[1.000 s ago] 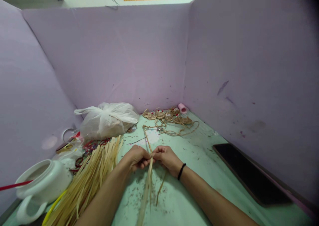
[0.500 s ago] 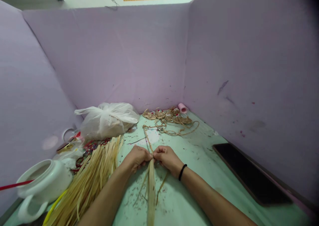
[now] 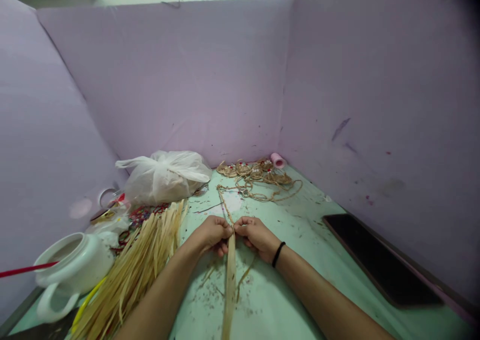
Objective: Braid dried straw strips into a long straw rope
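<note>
My left hand (image 3: 215, 234) and my right hand (image 3: 257, 236) meet at the middle of the table, both pinching a thin twisted fibre cord (image 3: 225, 206). A wide, flat strip of dried leaf fibre (image 3: 230, 285) runs from between my fingers toward me. Beyond my hands the cord stretches away and bends right, toward several coiled woven pieces (image 3: 257, 170) with red and white beads. Beside my left forearm lies a thick bundle of pale dried strips (image 3: 138, 265). My fingertips hide the exact joint of cord and strip.
A white plastic bag (image 3: 167, 177) sits at the back left. Nearer stands a white teapot-like pot (image 3: 80, 265) with a red stick in it. A pink spool (image 3: 277, 161) rests in the far corner. At right lies a dark phone or tablet (image 3: 378, 260). Purple walls (image 3: 168, 80) enclose the table.
My hands keep their pinch on the cord at nearly the same spot. Thin side strands below my left hand show less now. The whole view has shifted slightly.
</note>
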Demonstrator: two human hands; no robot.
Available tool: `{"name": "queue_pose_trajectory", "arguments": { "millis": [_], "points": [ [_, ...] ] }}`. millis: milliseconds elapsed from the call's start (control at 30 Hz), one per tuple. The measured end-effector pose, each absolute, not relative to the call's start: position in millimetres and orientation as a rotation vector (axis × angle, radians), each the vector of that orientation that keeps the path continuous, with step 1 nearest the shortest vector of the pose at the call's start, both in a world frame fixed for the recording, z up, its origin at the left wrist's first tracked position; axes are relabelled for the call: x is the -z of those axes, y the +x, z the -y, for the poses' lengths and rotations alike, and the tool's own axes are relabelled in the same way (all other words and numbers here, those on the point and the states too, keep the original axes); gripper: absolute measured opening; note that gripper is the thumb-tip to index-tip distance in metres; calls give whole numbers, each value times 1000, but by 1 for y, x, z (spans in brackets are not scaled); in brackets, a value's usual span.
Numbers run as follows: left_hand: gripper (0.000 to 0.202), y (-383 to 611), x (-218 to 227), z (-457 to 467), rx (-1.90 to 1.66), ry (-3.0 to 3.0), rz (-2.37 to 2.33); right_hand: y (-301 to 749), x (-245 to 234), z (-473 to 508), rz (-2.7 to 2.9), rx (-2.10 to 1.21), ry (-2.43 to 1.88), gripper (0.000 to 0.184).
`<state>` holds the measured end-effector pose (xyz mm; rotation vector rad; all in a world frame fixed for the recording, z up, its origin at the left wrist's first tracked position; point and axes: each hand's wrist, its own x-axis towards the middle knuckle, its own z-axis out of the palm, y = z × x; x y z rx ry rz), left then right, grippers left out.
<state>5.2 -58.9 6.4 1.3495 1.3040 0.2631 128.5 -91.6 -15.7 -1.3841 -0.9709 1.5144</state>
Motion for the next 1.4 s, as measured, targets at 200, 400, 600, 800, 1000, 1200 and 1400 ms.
{"name": "queue_pose_trajectory", "arguments": {
  "millis": [200,400,600,800,1000,1200,1400],
  "points": [
    [17,1,-9,58,-263,1463,-1334,128,17,91,967,-1552,-1330,9],
    [20,2,-7,57,-314,1538,-1392,129,20,89,982,-1545,-1363,7],
    [18,5,-6,56,-367,1567,-1377,129,22,88,958,-1600,-1314,9],
    [11,6,10,51,-486,1733,-1304,131,23,89,980,-1586,-1396,8],
    [11,3,3,53,-432,1660,-1176,135,24,87,944,-1666,-1283,12],
    [17,-11,-11,51,-276,1419,-1055,138,22,87,975,-1710,-1293,19],
    [23,-9,-3,50,-352,1329,-1131,134,21,89,1091,-1535,-1350,20]
  ]
}}
